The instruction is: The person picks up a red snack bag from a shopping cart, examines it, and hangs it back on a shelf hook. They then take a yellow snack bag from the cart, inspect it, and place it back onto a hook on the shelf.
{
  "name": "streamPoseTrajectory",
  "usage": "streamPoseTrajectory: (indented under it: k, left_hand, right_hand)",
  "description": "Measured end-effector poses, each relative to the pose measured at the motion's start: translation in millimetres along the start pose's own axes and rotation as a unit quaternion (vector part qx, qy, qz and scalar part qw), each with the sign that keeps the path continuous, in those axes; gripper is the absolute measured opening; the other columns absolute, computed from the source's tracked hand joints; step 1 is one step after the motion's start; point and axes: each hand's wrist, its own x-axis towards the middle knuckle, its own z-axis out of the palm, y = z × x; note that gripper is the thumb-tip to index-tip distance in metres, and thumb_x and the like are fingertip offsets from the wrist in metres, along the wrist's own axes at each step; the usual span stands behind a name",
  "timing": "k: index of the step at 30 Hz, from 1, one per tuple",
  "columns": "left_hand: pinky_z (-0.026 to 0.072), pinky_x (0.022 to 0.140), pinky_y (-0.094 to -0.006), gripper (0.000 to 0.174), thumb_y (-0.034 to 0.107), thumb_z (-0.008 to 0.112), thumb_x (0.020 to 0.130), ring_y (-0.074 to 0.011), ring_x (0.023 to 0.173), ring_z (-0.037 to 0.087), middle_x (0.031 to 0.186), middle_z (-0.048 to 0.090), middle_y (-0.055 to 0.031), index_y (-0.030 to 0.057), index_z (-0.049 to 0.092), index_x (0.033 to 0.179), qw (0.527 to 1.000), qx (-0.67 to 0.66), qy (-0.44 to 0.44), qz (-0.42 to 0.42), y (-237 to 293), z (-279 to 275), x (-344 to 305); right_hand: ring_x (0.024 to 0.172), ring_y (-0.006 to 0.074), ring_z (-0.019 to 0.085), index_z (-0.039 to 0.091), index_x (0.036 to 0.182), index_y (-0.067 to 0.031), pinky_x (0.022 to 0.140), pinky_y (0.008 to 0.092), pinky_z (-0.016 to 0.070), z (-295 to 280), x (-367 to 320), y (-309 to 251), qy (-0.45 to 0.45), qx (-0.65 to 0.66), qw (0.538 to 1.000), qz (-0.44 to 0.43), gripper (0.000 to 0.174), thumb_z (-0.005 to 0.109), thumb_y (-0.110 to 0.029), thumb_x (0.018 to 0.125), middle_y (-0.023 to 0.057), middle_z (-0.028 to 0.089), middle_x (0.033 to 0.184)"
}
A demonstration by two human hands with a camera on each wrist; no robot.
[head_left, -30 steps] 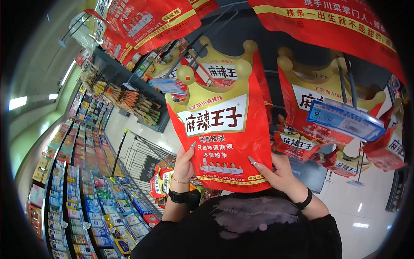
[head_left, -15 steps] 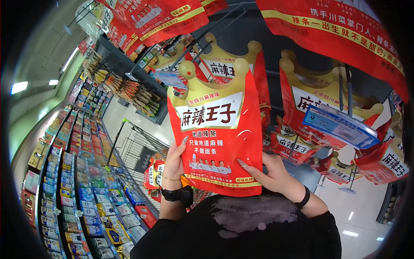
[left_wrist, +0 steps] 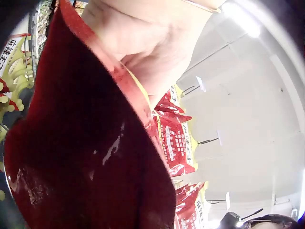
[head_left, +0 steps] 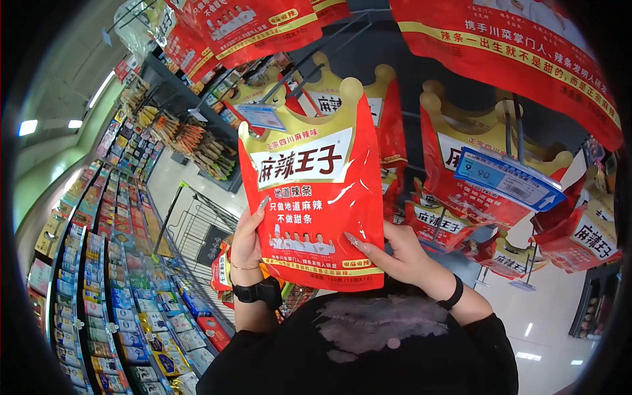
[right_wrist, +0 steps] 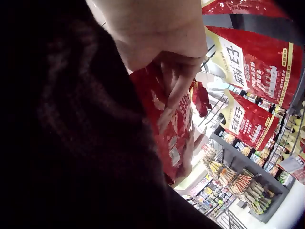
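Observation:
Both hands hold a red snack bag point(head_left: 296, 230) upright in front of the chest, its gold crown-shaped top uppermost and its printed front facing up at the head camera. The left hand point(head_left: 246, 242) grips its left edge, thumb on the front and the other fingers hidden behind. At the lower right edge the right hand point(head_left: 405, 258) pinches it the same way, a long-nailed thumb lying across the front. In the left wrist view the bag's point(left_wrist: 95, 133) dark red surface fills much of the picture. The right wrist view shows fingers spread behind the bag point(right_wrist: 151, 95).
Matching red bags point(head_left: 461, 178) hang on rack hooks ahead, with a blue price tag point(head_left: 510, 178) in front. More bags point(head_left: 507, 66) hang overhead. A wire shopping cart point(head_left: 191, 220) holding red packages stands at the left, beside long shelves of packets point(head_left: 125, 303).
The bag and both hands have shifted left and slightly up in the head view, the hold on it unchanged. The cart and hanging bags have also drifted somewhat left in the picture.

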Motion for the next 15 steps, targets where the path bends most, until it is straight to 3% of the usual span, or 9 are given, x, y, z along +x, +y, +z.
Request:
streamPoseTrajectory:
  k: [6, 8, 11, 15]
  left_hand:
    - [0.0496, 0.089, -0.0355, 0.046, 0.013, 0.051, 0.091, -0.0239, 0.106, 0.058, 0.124, 0.052, -0.0185, -0.0051, 0.034, 0.130, 1.000, -0.005, -0.012, -0.018, -4.3, -1.9, 6.5]
    - [0.0493, 0.089, -0.0356, 0.046, 0.013, 0.051, 0.091, -0.0237, 0.106, 0.058, 0.124, 0.052, -0.0184, -0.0050, 0.034, 0.130, 1.000, -0.007, -0.011, -0.016, -4.5, -1.4, 7.4]
    - [0.0487, 0.090, -0.0360, 0.046, 0.012, 0.050, 0.091, -0.0235, 0.107, 0.058, 0.124, 0.052, -0.0182, -0.0049, 0.035, 0.130, 1.000, -0.009, -0.019, -0.021, -4.3, -3.4, 8.5]
    - [0.0493, 0.088, -0.0355, 0.044, 0.012, 0.051, 0.091, -0.0227, 0.105, 0.058, 0.123, 0.052, -0.0174, -0.0047, 0.036, 0.129, 0.999, -0.018, -0.022, -0.018, -5.5, -3.2, 14.4]
  right_hand:
    - [0.094, 0.0219, 0.065, 0.054, 0.117, -0.0036, 0.078, 0.0305, 0.0505, 0.7, 0.2, -1.7, 0.025, 0.036, 0.999, 0.000, 0.029, 0.054, -0.017, 0.090, 0.0132, 0.064, 0.106]
    - [0.091, 0.0153, 0.065, 0.056, 0.115, -0.0015, 0.076, 0.0265, 0.0497, 1.8, 0.7, -2.3, 0.039, 0.048, 0.998, 0.003, 0.028, 0.055, -0.012, 0.089, 0.0117, 0.066, 0.103]
    - [0.092, 0.0224, 0.065, 0.053, 0.118, -0.0031, 0.076, 0.0304, 0.0509, 0.3, -0.2, -0.7, 0.011, 0.024, 1.000, 0.011, 0.031, 0.054, -0.018, 0.091, 0.0138, 0.065, 0.103]
    - [0.091, 0.0210, 0.066, 0.053, 0.117, -0.0028, 0.075, 0.0297, 0.0507, 5.7, 2.9, 3.1, 0.031, 0.029, 0.999, 0.014, 0.030, 0.053, -0.019, 0.091, 0.0145, 0.065, 0.102]
